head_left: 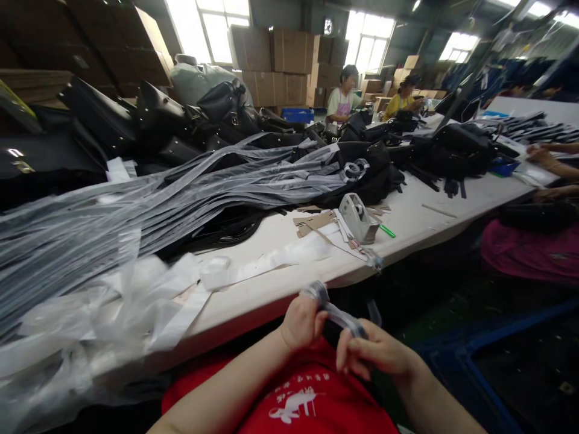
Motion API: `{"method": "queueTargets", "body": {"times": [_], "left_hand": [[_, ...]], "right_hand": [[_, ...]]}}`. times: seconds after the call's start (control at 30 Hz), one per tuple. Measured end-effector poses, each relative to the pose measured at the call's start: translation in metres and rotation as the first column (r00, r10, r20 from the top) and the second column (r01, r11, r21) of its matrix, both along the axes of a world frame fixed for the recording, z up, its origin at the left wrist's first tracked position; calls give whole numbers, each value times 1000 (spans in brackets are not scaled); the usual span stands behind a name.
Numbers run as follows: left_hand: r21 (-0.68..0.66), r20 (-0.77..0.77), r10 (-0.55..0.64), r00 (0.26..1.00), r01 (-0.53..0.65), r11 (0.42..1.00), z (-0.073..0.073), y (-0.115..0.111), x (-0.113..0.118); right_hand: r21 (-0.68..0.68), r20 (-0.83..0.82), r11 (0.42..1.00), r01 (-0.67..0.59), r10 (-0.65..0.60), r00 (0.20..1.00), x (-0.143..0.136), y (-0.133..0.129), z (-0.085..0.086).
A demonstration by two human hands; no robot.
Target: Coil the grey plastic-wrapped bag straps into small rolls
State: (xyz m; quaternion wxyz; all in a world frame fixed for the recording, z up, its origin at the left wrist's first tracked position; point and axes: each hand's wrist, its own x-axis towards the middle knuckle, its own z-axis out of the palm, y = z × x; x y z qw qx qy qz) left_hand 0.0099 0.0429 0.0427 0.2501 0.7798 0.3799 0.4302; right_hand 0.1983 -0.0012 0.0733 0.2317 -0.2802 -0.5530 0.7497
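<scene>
The left hand clamps the looped end of a grey plastic-wrapped strap and the right hand pinches its other stretch, probably to control the coil, before the near edge of the white desk.

Strip — glossy, translucent plastic

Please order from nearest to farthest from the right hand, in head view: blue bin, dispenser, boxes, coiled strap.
From the right hand:
1. Dispenser, near table edge
2. Coiled strap, just beyond
3. Blue bin, farther, leftward
4. Boxes, behind bin
</scene>
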Motion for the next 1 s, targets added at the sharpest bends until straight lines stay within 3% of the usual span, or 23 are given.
{"method": "queueTargets", "body": {"times": [0.07, 0.13, 0.17, 0.2, 0.27, 0.33, 0.4, 0.47, 0.53, 0.57, 0.6, 0.67, 0.73, 0.8, 0.83, 0.9, 0.97, 1.0], "left_hand": [[-83, -159, -121, 980, 108, 991, -3, -7, 1], [-366, -137, -192, 972, 131, 922, 4, -9, 4], [-534, -53, -220, 974, 158, 831, 9, -8, 6], [-681, 68, -237, 969, 219, 699, 15, -6, 8], [-824, 349, -200, 915, 402, 401, 25, -1, 11], [-794, 567, -100, 818, 575, 197, 31, 3, 12], [-722, 690, 31, 723, 685, 96, 35, 8, 13], [-670, 736, 164, 657, 742, 37, 37, 13, 13], [-638, 750, 274, 602, 768, 58, 38, 21, 12], [-639, 750, 312, 583, 760, 116, 37, 26, 12], [-656, 745, 336, 576, 725, 211, 34, 30, 11], [-707, 693, 331, 641, 513, 487, 27, 37, 9], [-637, 516, 261, 816, 161, 754, 18, 39, 4], [-419, 211, 168, 963, -66, 906, 10, 36, -2], [-328, 58, 103, 993, -78, 941, 8, 32, -6], [-278, -152, -37, 988, -7, 961, 8, 25, -10], [-390, -199, -156, 967, 68, 918, 15, 21, -10], [-492, -163, -199, 966, 95, 865, 19, 20, -10]], "right_hand": [[112, 161, 989, 95, -112, 981, 27, 18, 5], [339, 364, 919, 203, -327, 872, 46, 33, 5], [477, 415, 848, 231, -449, 791, 50, 38, 4], [599, 420, 767, 230, -545, 726, 51, 40, 2], [727, 379, 664, 178, -603, 702, 43, 39, -5], [716, 376, 684, 139, -546, 749, 28, 34, -15], [636, 400, 753, 168, -508, 762, 13, 30, -28], [522, 407, 825, 217, -464, 786, 0, 27, -39], [397, 402, 896, 200, -366, 840, -11, 25, -46], [336, 397, 928, 160, -294, 869, -16, 22, -47], [279, 393, 954, 109, -216, 894, -20, 19, -47], [157, 352, 988, -6, -50, 935, -26, 11, -40], [41, 227, 995, -94, 82, 970, -25, 4, -27], [-30, 56, 999, -43, 45, 997, -15, 5, -14], [-47, -16, 998, 34, -34, 999, -6, 8, -8], [-29, -52, 975, 220, -221, 974, 13, 21, -4], [66, 72, 946, 317, -321, 944, 30, 37, -8], [137, 180, 940, 314, -335, 925, 36, 43, -13]]}}
